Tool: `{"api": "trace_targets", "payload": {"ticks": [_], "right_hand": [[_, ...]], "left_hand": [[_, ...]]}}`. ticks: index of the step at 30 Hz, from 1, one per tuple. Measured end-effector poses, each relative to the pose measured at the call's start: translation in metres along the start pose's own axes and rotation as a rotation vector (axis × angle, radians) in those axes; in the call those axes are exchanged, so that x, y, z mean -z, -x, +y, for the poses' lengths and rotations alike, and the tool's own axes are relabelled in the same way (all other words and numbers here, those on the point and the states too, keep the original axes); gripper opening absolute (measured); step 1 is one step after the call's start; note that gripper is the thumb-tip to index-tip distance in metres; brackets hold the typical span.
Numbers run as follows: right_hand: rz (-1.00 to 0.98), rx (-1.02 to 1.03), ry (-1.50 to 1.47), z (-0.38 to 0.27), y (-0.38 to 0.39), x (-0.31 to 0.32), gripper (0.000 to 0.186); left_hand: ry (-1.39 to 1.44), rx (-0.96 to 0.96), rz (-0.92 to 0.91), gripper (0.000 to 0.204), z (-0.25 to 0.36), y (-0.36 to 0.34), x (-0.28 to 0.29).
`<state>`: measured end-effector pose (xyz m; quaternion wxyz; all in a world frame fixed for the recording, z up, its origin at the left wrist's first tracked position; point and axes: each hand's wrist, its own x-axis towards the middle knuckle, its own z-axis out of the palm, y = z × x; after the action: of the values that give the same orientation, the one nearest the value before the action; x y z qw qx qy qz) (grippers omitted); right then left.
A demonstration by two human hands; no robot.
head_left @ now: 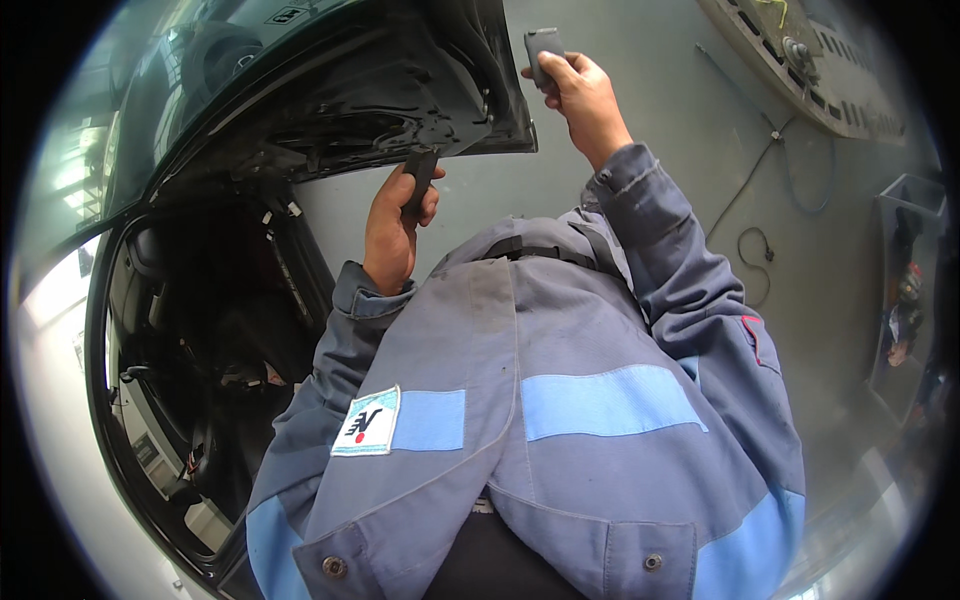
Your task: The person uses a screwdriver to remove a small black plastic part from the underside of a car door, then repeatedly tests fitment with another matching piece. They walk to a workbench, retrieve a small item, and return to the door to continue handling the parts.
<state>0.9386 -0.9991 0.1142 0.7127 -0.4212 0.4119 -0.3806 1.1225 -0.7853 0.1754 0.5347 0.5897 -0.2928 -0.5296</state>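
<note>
My left hand [390,232] is wrapped round a flat, black, oblong piece [421,180], held upright just below the edge of a dark car panel [455,95]. What this piece is, I cannot make out. To the right of the panel, my right hand [590,103] grips a small dark grey rectangular block [545,48] between thumb and fingers. The block is apart from the panel, with its upper end showing above the thumb. The panel's inner side is black, with moulded ribs and recesses.
On the left is a car body opening [110,330] with a dark interior. A perforated metal platform [850,90] lies at the far right, with a cable [740,195] on the grey floor [650,60] beside it. A clear bin [905,300] of mixed items stands at the right edge.
</note>
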Motion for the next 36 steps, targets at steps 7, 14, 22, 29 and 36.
{"api": "trace_targets", "payload": {"ticks": [7, 14, 22, 29, 36], "right_hand": [[-0.014, -0.044, 0.092, 0.000, -0.035, -0.014, 0.037], [0.025, -0.074, 0.129, 0.003, -0.055, -0.022, 0.038], [0.005, -0.064, 0.129, 0.010, -0.072, -0.022, 0.037], [0.012, -0.066, 0.151, 0.014, -0.079, -0.022, 0.038], [0.008, -0.071, 0.167, 0.013, -0.082, -0.023, 0.039]], "left_hand": [[-0.030, 0.018, -0.013, 0.050, 0.001, 0.002, 0.001], [-0.021, 0.040, 0.003, 0.046, -0.001, 0.005, 0.004], [-0.001, 0.036, 0.018, 0.045, -0.002, 0.005, 0.003], [-0.003, 0.047, 0.033, 0.047, -0.002, 0.003, 0.001], [-0.002, 0.042, 0.035, 0.047, -0.003, 0.002, 0.001]]}}
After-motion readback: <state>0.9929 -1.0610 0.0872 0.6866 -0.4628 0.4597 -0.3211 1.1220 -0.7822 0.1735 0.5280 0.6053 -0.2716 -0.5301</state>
